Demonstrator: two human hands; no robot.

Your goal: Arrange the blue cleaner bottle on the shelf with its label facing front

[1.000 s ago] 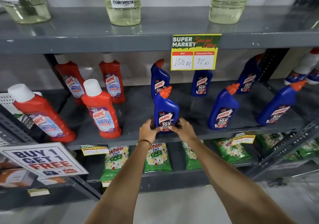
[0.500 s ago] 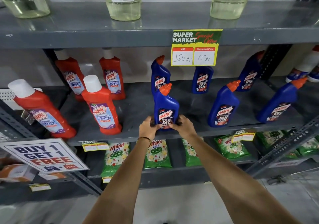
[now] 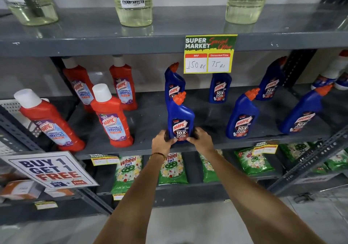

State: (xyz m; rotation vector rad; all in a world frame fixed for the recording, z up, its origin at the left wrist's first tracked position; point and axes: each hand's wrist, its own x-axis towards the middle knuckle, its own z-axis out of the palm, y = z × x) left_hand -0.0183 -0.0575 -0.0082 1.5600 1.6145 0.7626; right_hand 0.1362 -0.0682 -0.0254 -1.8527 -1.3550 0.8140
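Little has shifted since half a second ago: your hands keep their hold on the same bottle, which stands a touch straighter, label toward you.

Nearest you, both bare forearms reach up from 6 o'clock. Your left hand [image 3: 162, 142], a thin beaded band at its wrist, curls its fingers round the left side of the base of the glossy blue plastic cleaner bottle with the angled orange cap [image 3: 180, 117]; your right hand [image 3: 201, 140] wraps the right side of the base likewise. Both hands grip it. It stands upright at the front edge of the dark grey painted metal middle shelf [image 3: 150, 123], near the centre, its dark printed label facing front.

At 9 o'clock from it stands a smooth red plastic bottle with a white round cap [image 3: 111, 117], and further toward 9 another of the same kind [image 3: 49, 123] leans left. At 3 o'clock a second blue angled-neck bottle [image 3: 243, 115] stands well apart, with a third [image 3: 305, 112] beyond it.

Below, at 6 o'clock, crinkled green plastic detergent pouches [image 3: 128, 172] lie on the lower shelf, and a flat white promotional sign [image 3: 52, 170] tilts at 8 o'clock.

Behind the held bottle, at 12 o'clock, another blue bottle [image 3: 174, 82] stands near the back. Above it hangs a yellow-edged paper price card [image 3: 210, 53], and clear plastic bottles of pale yellow liquid [image 3: 131, 3] sit on the top shelf.
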